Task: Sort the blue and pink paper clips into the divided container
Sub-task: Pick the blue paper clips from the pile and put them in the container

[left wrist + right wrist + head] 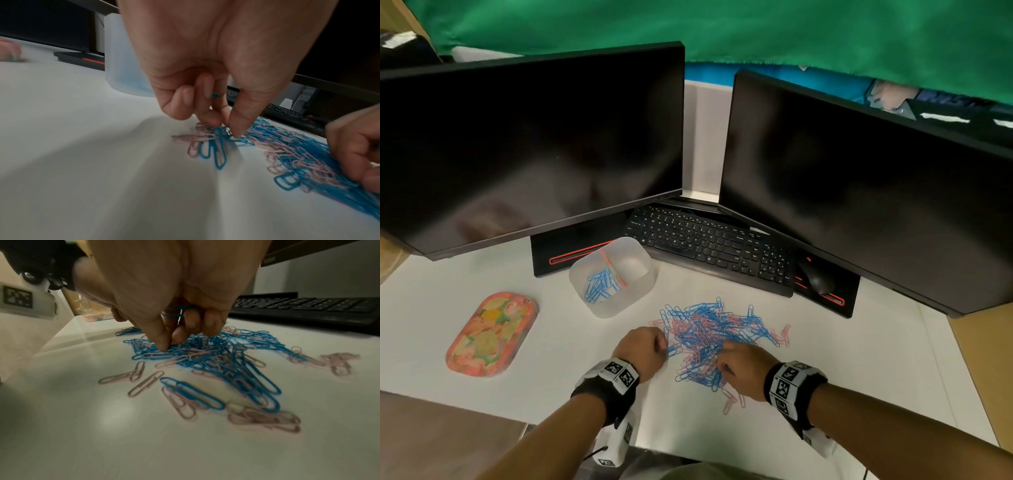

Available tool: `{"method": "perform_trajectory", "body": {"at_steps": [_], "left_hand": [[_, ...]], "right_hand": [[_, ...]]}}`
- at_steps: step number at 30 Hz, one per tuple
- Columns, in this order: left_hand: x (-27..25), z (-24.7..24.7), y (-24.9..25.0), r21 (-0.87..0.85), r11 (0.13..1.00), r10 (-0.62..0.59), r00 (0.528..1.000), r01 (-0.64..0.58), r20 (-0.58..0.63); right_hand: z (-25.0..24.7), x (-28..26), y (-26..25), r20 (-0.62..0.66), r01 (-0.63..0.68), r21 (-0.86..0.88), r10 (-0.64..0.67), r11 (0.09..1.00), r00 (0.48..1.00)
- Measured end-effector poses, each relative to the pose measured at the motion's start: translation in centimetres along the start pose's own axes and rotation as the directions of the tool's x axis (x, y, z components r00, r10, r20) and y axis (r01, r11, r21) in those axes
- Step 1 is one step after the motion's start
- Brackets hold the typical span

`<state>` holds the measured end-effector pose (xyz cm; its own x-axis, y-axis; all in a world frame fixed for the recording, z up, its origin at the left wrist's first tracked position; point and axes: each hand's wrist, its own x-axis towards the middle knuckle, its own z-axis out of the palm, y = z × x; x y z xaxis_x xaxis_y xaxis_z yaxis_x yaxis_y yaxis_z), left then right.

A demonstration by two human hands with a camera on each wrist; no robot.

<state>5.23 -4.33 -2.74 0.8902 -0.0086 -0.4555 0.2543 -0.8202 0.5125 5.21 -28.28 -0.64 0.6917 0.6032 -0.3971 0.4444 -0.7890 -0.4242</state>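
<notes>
- Both hands work the mixed pile of paper clips (717, 337) lying on the desk (558, 342), just in front of the divided container (613, 275).
- The left hand (205, 73) pinches at a blue clip (221, 138) on the pile's edge with thumb and forefinger, other blue clips tucked under its curled fingers (186, 97).
- The right hand (174, 293) does likewise; what it pinches is probably blue, though blur hides it.
- Better to lift each clip straight up so that linked pink ones drop off.
- Blue clips (599, 286) fill the container's left compartment; the right one looks empty, so a full handful goes left.
</notes>
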Motion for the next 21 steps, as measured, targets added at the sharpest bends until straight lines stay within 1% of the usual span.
{"method": "perform_trajectory", "body": {"at_steps": [3,5,10,12,14,16,17,19,20,21], "left_hand": [[-0.1,0.0,-0.1,-0.076,0.997,-0.001,1.0,0.0,-0.008],[-0.2,-0.1,-0.1,-0.126,0.992,0.024,1.0,-0.024,-0.007],[-0.2,-0.3,-0.2,-0.268,0.963,0.048,0.999,-0.041,0.021],[-0.3,-0.4,0.0,-0.334,0.942,0.037,0.999,-0.025,0.031],[-0.4,-0.7,0.2,-0.429,0.902,-0.01,0.998,0.034,0.059],[-0.4,-1.1,0.2,-0.546,0.829,-0.067,0.992,0.117,0.11],[-0.3,-1.3,0.2,-0.612,0.775,-0.091,0.986,0.159,0.14],[-0.3,-1.5,0.4,-0.746,0.625,-0.129,0.973,0.229,0.191],[-0.3,-1.6,0.5,-0.797,0.551,-0.136,0.969,0.248,0.207],[-0.3,-1.7,0.8,-0.831,0.495,-0.134,0.967,0.253,0.215]], "right_hand": [[0.1,-0.1,0.0,-0.022,0.001,0.014,0.0,1.0,1.0],[0.1,-0.1,0.0,-0.034,0.008,0.016,-0.008,1.0,0.999],[0.1,0.2,0.0,-0.019,0.039,-0.03,-0.04,0.999,0.999],[0.1,0.3,-0.1,-0.023,0.04,-0.022,-0.04,0.999,0.999],[0.1,0.4,-0.1,-0.042,0.03,0.026,-0.029,0.999,0.999],[0.0,0.4,0.0,-0.06,0.017,0.106,-0.011,0.994,0.998],[-0.1,0.4,0.0,-0.07,0.003,0.15,0.007,0.989,0.998],[-0.3,0.5,0.1,-0.087,-0.05,0.291,0.079,0.955,0.993],[-0.4,0.7,0.1,-0.084,-0.086,0.383,0.128,0.92,0.988],[-0.6,0.8,0.0,-0.077,-0.117,0.466,0.172,0.877,0.982]]}}
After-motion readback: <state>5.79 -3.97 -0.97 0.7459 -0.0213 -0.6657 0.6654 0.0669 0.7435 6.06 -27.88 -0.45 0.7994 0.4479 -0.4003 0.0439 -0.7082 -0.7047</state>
